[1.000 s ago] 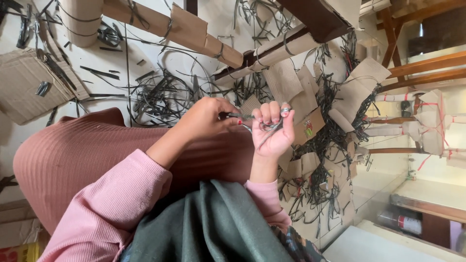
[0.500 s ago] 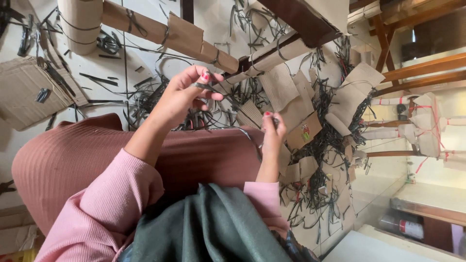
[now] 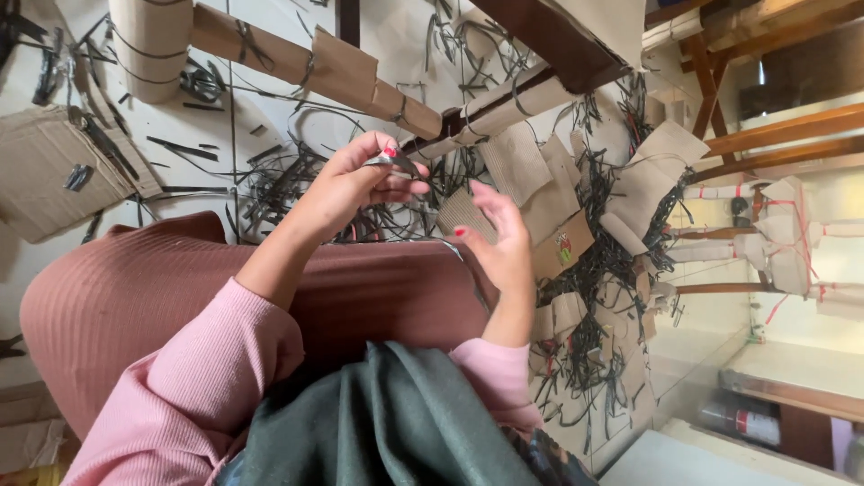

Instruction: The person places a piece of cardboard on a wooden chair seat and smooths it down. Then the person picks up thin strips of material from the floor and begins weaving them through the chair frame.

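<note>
My left hand (image 3: pixel 355 184) is raised over my maroon-clad knee (image 3: pixel 180 297), with its fingertips pinched on a small dark strip (image 3: pixel 389 162). My right hand (image 3: pixel 498 245) sits a little lower and to the right. Its fingers are spread and I see nothing held in them. The two hands are apart, with a short gap between them. Both sleeves are pink, and a dark green cloth (image 3: pixel 387 423) lies across my lap below the hands.
Black strips (image 3: pixel 297 180) are scattered in tangles over the white floor among brown cardboard pieces (image 3: pixel 526 175) and cardboard-wrapped poles (image 3: pixel 315 63). A flat cardboard sheet (image 3: pixel 49 171) lies at the left. Wooden furniture legs (image 3: pixel 774 135), some wrapped with red ties, stand at the right.
The hands were together on a strip one second ago. My left hand has pulled away with it, and my right hand has opened and lowered.
</note>
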